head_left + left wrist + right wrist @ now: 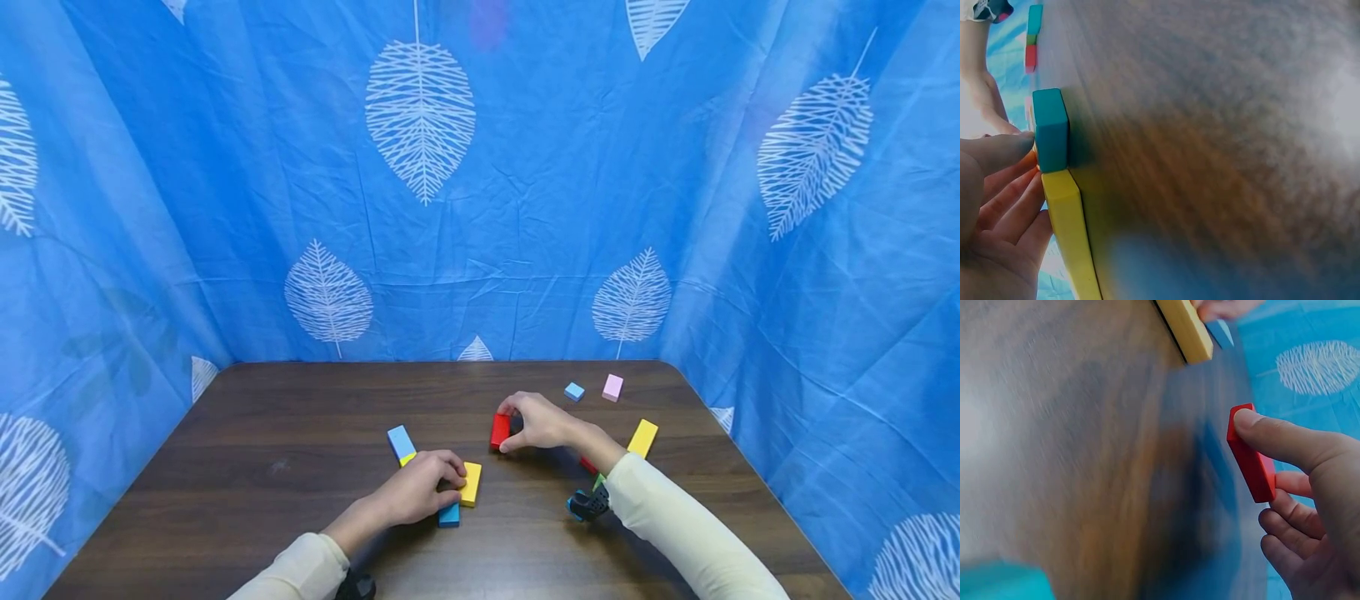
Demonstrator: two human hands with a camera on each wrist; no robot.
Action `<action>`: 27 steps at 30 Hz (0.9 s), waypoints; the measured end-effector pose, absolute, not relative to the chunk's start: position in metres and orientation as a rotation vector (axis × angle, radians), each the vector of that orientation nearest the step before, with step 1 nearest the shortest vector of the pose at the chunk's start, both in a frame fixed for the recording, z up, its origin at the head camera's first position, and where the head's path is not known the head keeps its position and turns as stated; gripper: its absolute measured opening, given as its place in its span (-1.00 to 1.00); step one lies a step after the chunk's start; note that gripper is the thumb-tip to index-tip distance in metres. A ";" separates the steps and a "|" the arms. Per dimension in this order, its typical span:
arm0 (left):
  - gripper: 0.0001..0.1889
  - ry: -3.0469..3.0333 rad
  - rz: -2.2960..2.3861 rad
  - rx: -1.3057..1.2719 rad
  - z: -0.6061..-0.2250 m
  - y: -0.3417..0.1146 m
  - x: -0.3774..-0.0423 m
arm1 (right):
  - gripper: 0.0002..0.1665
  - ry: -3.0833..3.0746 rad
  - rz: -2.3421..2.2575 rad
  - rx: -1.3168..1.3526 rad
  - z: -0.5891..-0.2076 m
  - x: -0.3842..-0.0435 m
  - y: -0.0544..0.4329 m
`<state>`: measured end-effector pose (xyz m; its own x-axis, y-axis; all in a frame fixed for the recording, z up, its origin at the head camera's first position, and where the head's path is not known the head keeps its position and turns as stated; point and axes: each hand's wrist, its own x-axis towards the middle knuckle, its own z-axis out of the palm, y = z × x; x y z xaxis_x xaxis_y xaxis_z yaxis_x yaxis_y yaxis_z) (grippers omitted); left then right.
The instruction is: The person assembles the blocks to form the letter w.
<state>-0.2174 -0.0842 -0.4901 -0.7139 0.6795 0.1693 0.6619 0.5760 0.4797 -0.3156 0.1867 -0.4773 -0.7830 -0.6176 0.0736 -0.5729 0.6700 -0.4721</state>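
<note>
My right hand [540,421] pinches a red block [500,431] end to end; in the right wrist view the thumb lies on one end of the red block [1252,459] and a finger on the other. At the left, my left hand [423,487] has its thumb and fingertips on the edge of a yellow block [471,485]. A teal block [448,515] sits right beside it, partly under the hand. In the left wrist view, the thumb overlaps the edge of the teal block [1052,131], and another yellow block [1069,231] adjoins it.
A light blue block [401,442] lies past my left hand. Further back are a small blue block [573,391] and a pink block [612,387]. Around my right forearm lie a yellow block [642,437] and partly hidden red, green and teal blocks. A blue curtain [480,250] surrounds the wooden table [300,400].
</note>
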 end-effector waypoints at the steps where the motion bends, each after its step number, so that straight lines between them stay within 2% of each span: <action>1: -0.88 2.758 0.819 1.173 -0.490 -0.084 -0.218 | -0.31 2.775 -0.743 -1.006 -0.478 -0.314 0.184; 13: -0.87 2.752 0.838 1.199 -0.494 -0.085 -0.220 | -0.37 2.720 -0.726 -1.088 -0.488 -0.307 0.163; 27: -0.87 2.755 0.825 1.212 -0.493 -0.086 -0.222 | -0.37 2.685 -0.748 -1.103 -0.492 -0.308 0.161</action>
<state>-0.2218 -0.0861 -0.4933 -0.6985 0.6907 0.1871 0.6799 0.5589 0.4748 -0.3081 0.1605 -0.4921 -0.7202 -0.6917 0.0536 -0.6198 0.6068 -0.4976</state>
